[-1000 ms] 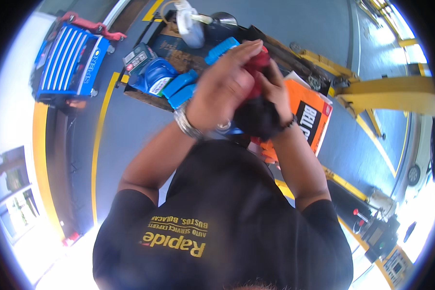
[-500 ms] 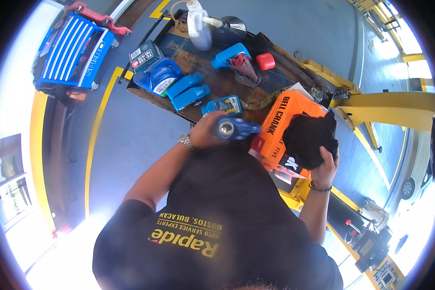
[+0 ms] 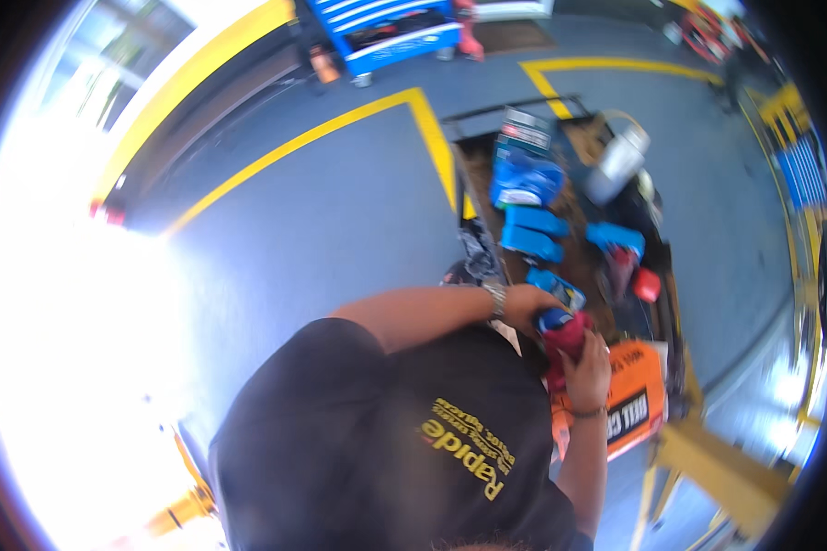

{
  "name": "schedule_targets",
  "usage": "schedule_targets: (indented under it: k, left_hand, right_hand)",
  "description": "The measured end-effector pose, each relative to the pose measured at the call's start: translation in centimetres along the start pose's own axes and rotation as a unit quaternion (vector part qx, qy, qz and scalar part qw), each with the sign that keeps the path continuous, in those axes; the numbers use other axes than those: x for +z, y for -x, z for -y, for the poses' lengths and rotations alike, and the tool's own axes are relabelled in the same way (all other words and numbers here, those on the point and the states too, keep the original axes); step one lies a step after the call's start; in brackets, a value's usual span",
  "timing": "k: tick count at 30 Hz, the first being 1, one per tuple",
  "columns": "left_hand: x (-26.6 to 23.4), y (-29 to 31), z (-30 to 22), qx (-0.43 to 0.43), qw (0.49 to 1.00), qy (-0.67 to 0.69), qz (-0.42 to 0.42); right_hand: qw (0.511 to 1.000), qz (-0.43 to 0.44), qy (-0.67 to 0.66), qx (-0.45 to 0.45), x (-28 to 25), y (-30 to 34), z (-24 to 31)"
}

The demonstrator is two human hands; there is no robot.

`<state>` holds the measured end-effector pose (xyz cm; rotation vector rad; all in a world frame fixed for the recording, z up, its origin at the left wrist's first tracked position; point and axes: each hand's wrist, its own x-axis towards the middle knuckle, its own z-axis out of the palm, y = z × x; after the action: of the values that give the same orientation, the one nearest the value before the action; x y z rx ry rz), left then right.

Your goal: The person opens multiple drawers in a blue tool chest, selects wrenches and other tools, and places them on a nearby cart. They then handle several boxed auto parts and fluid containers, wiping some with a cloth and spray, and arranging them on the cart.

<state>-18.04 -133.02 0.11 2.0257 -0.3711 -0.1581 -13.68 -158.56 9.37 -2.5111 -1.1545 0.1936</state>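
Observation:
My left hand [image 3: 526, 306] is closed around a blue bottle [image 3: 555, 319] at the near edge of the cart. A dark red cloth [image 3: 568, 340] lies against the bottle, partly covering it. Fingers of my right hand [image 3: 590, 375] press the cloth to the bottle's side. Both hands are close together, and the bottle's lower part is hidden. Just beyond my left hand lies a small blue bottle with a label [image 3: 560, 288]. An orange printed box [image 3: 648, 372] is beside my right hand, partly behind my wrist.
On the dark cart [image 3: 473, 170] are a blue jug [image 3: 528, 181], two blue bottles [image 3: 533, 241], a dark green box [image 3: 526, 131], a white container [image 3: 620, 161], a maroon rag [image 3: 619, 275] and a red round item [image 3: 647, 285]. A yellow lift arm [image 3: 721, 473] stands at right; a blue tool chest [image 3: 400, 41] stands far off.
My view has turned left. My hands have come together; the cloth in my right hand, which looked black before, now appears red and lies against the bottle in my left hand.

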Motion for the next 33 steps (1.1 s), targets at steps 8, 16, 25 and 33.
schedule_targets:
  k: [8,16,25,33]
  left_hand:
    - [1.2,0.2,-0.1,-0.022,0.999,0.010,-0.027]
    - [-8.8,0.1,-4.5,0.079,0.989,0.043,-0.115]
    - [-11.0,7.2,4.2,-0.097,0.978,0.131,-0.133]
    - [-14.1,4.5,-2.5,-0.124,0.674,0.702,0.195]
  right_hand:
    - [0.993,-0.002,-0.109,0.050,-0.1,0.8,-2.5]
    - [0.970,-0.207,-0.089,0.092,-8.9,-6.7,3.0]
    - [0.933,-0.309,-0.127,0.133,-14.7,-9.1,4.7]
    - [0.876,-0.358,-0.307,0.099,-16.8,-7.1,7.2]
